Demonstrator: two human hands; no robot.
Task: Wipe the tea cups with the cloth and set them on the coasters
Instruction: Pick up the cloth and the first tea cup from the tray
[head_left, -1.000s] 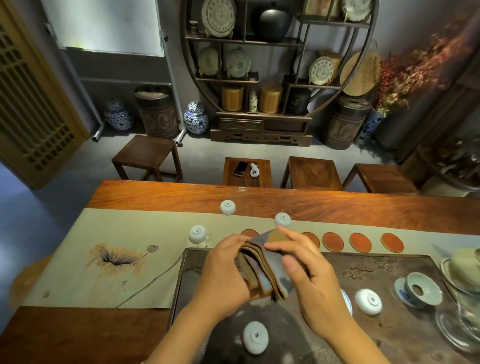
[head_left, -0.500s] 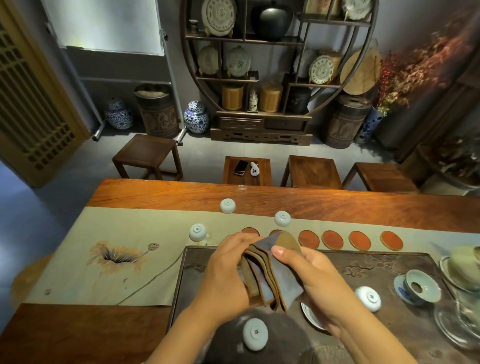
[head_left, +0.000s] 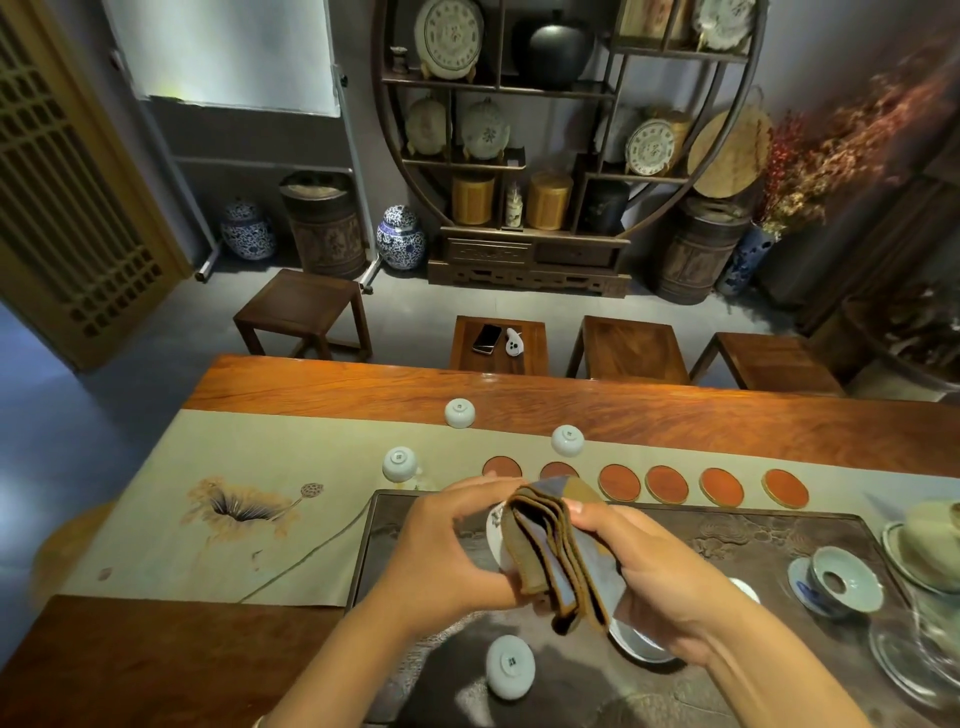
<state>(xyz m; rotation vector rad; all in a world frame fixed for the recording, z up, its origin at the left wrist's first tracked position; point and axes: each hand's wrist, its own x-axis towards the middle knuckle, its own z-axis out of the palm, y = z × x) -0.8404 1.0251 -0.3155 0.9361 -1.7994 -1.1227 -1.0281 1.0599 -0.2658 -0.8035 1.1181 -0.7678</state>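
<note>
A dim room with a grey floor (head_left: 130, 364) holds a round dark-wood display shelf (head_left: 566, 140) against the grey wall, four wooden stools (head_left: 306, 306) beyond the long reddish tabletop (head_left: 675, 410), and a lattice door (head_left: 67, 176) at left.

Coasters (head_left: 667, 484) in row behind tray (head_left: 779, 530); 3 cups (head_left: 460, 413) left on runner (head_left: 260, 467).

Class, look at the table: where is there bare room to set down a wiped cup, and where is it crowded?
Four coasters right of the cloth lie bare. The runner is free around the lotus painting. Crowded: the tray's right end by the strainer.
</note>
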